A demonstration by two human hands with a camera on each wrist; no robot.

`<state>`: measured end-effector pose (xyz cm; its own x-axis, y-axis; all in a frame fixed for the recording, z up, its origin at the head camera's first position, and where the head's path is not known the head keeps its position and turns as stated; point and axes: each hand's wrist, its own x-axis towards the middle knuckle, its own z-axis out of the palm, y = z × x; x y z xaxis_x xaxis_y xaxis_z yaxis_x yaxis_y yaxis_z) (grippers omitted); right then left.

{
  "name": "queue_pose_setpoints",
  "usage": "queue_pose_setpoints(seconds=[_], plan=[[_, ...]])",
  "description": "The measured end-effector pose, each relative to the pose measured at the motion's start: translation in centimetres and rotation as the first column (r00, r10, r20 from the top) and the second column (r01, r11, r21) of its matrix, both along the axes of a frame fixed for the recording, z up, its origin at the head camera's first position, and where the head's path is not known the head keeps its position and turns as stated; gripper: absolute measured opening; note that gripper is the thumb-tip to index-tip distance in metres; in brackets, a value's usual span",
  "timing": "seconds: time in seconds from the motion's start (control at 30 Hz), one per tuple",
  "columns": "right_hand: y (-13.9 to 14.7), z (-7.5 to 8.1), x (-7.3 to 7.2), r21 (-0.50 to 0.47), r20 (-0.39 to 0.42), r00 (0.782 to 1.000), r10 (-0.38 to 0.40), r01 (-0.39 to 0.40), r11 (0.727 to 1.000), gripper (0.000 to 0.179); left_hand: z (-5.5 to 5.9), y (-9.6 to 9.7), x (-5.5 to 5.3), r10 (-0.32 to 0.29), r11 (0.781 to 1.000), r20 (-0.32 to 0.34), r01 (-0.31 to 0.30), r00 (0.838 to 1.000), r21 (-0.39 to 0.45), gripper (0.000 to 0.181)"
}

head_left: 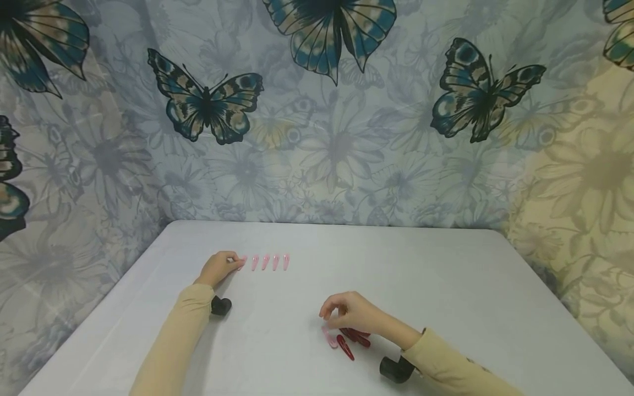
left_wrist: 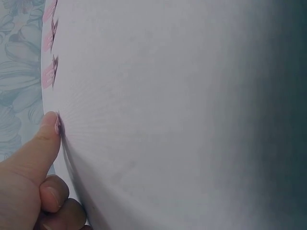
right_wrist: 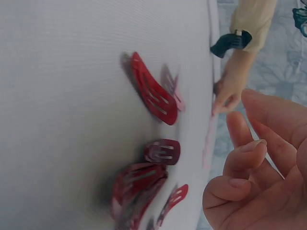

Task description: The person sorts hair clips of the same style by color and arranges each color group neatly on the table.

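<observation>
Left fingers [head_left: 227,256] pinch one pink clip [head_left: 242,262]; right fingers [right_wrist: 247,155] hold nothing.
Align it carefully with the row [head_left: 266,262] beside left fingers.

clip pile [right_wrist: 135,184] blurred, top butterfly [head_left: 327,30] cropped

A: "You had a patterned wall covering [head_left: 317,198] straight ahead, blue-grey, with pale flowers [head_left: 342,146] printed across it."

B: "And large, dark-edged butterflies [head_left: 205,107] in teal and cream spread over it, well above your desk [head_left: 421,275]."

A: "The covering ran along your left and right too, and on your right it took on a warm, yellowish tint."

B: "Your desk was plain white, its far corners rounded, its far edge close to the pattern, under soft light."
</observation>
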<state>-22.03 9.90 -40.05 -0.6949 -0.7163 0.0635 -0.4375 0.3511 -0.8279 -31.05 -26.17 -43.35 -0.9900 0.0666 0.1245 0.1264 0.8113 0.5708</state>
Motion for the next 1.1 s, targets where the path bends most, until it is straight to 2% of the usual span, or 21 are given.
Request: queue_pose_setpoints(seconds=[0.17, 0.37, 0.57, 1.1], plan=[[-0.2, -0.8, 0.4, 0.002, 0.031, 1.000, 0.003, -0.003, 1.000, 0.015, -0.1, 0.0, 0.1, 0.010, 1.000, 0.007, -0.010, 1.000, -0.001, 0.018], [-0.3, -1.6, 0.5, 0.035, -0.010, 0.999, 0.031, -0.031, 0.999, 0.016, -0.1, 0.0, 0.0, 0.021, 1.000, 0.012, -0.021, 1.000, -0.004, 0.018], [-0.1, -1.6, 0.6, 0.055, -0.033, 0.998, 0.058, -0.057, 0.997, 0.018, 0.2, 0.2, 0.1, 0.010, 1.000, 0.003, -0.010, 1.000, -0.002, 0.019], [-0.2, -1.9, 0.6, 0.126, -0.052, 0.998, 0.047, -0.040, 0.991, 0.018, 0.4, 0.3, 0.1, 0.018, 1.000, 0.010, -0.018, 1.000, -0.007, 0.020]])
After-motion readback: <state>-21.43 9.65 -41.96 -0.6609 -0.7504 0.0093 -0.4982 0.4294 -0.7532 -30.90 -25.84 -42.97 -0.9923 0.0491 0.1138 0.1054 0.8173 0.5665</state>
